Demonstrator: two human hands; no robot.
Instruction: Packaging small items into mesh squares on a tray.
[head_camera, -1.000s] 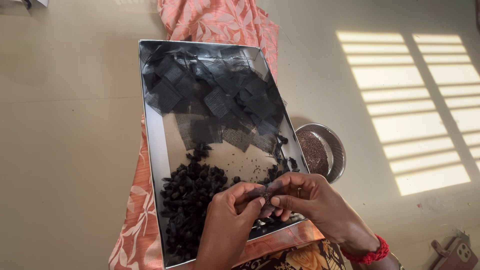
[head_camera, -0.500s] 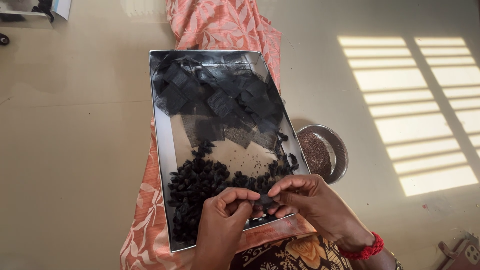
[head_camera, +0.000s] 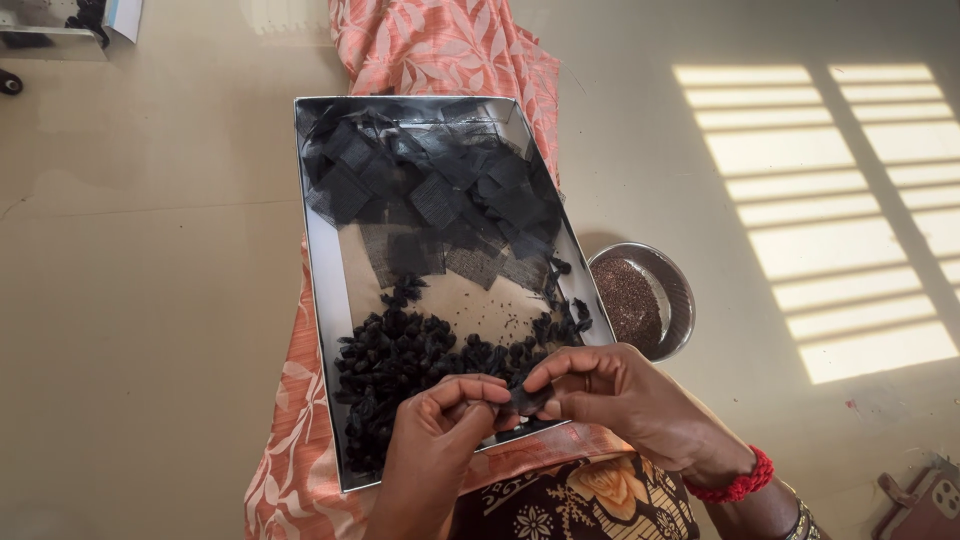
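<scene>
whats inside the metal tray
Inside the rectangular metal tray: flat black mesh squares at the far end, small black bundles heaped nearer. The hands hide its near right corner.

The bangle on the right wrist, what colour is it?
Red, a beaded-looking bangle, seen in the head view, the only view.

We see a tray (head_camera: 318, 300) of polished sheet metal with mirror-bright walls and a duller floor. The squares (head_camera: 430, 190) on it are thin black mesh cloth, matt and slightly see-through. The bundles (head_camera: 400, 365) are the same cloth, crumpled and rough. The bowl (head_camera: 683, 300) is glossy steel, filled with fine, grainy brown seeds (head_camera: 628, 300). Beneath lies printed woven fabric (head_camera: 450, 45) on a smooth, faintly glossy floor (head_camera: 150, 300).
</scene>
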